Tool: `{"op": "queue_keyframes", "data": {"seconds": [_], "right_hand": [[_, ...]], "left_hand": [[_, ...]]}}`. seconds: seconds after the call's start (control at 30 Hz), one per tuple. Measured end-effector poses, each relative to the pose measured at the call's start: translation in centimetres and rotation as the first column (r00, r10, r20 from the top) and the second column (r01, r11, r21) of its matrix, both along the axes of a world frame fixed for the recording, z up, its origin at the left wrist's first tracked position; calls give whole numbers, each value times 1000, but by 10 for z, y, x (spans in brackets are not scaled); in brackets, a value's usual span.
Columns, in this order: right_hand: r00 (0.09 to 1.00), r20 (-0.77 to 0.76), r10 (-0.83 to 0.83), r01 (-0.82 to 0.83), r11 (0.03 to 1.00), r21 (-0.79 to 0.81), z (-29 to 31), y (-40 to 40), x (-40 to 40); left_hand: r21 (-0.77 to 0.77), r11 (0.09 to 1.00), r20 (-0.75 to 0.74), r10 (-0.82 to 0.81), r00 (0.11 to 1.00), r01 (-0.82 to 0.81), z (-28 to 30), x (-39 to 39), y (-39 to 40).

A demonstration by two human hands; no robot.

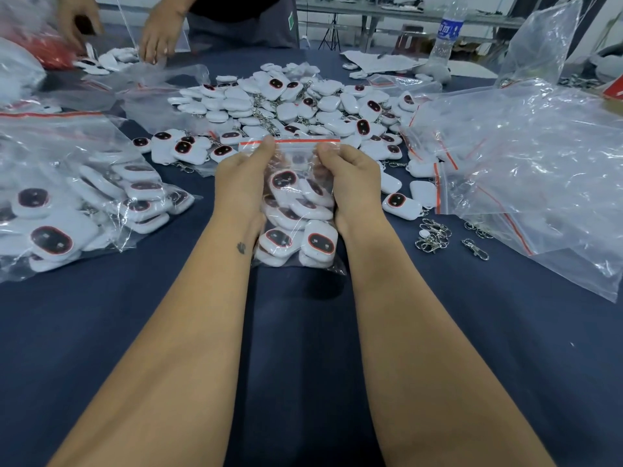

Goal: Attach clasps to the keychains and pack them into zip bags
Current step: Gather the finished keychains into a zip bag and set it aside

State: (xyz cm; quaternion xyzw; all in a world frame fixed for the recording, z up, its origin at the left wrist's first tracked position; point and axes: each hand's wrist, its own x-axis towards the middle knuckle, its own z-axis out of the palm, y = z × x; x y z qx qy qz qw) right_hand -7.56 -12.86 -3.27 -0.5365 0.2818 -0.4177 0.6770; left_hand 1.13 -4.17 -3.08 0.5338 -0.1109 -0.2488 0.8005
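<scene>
Nearest, both hands, left (244, 173) and right (344, 176), pinching the red-striped top of a filled zip bag (296, 227), held upright just above the navy desk (303, 348), probably to press the seal closed along its strip. Inside, white rounded keychains with dark, red-ringed oval faces, stacked tight. To the right, loose metal clasps (435, 235). Further off, the heap of unpacked keychains (286, 106); beyond, another person's hands (156, 35).
</scene>
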Motion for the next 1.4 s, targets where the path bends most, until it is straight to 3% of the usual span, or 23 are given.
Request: {"op": "queue_keyframes", "data": {"seconds": [0.17,0.33,0.47,0.57,0.7,0.77,0.83,0.93,1.07,1.23,1.4], "right_hand": [[1000,0,30,-30,999,13,1,0,0],[999,-32,-43,40,996,-86,0,0,0],[1000,-17,24,-25,999,-40,1,-1,1],[999,-25,38,-40,995,-93,1,1,0],[1000,10,-24,24,998,-64,4,2,-1],[1000,-1,15,-15,998,-60,8,5,0],[990,-120,80,-95,988,-122,10,12,3],[935,-277,223,-284,937,-205,9,30,15],[848,-334,411,-506,816,-282,11,78,44],[815,-430,389,-556,735,-387,7,131,89],[837,-522,164,-494,638,-591,-8,148,104]], "left_hand": [[-6,998,32,69,997,-69,-4,1,2],[2,998,67,62,996,-62,-2,-1,1],[-8,996,48,86,995,-85,-1,0,1],[52,990,100,126,987,-131,-1,2,2],[244,969,260,-91,961,25,-1,2,2],[282,958,398,-62,915,-58,-3,0,4],[287,930,479,67,875,-228,1,2,11],[239,894,515,215,830,-380,10,19,36],[161,856,559,331,760,-491,27,53,89],[239,713,674,367,641,-659,30,91,142],[277,577,776,337,533,-769,23,91,155]]}}
